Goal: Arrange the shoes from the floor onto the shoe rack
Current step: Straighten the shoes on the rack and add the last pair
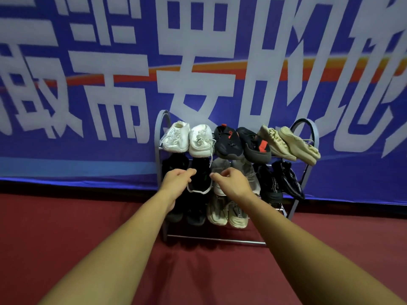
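Shoes (176, 137), knit and mesh, on tubular metal rack (220, 239)

I see the grey metal shoe rack (312, 137) standing on the red carpeted floor (66, 227), its back against the blue printed banner (88, 150). On its top shelf, the white sneakers (176, 137) sit at the left end, the black shoes with red patches (226, 142) in the middle and the beige sneakers (293, 144) at the right end. On the middle shelf's left half, the black white-soled shoe (199, 179) lies between the left hand (178, 179) and the right hand (231, 181).
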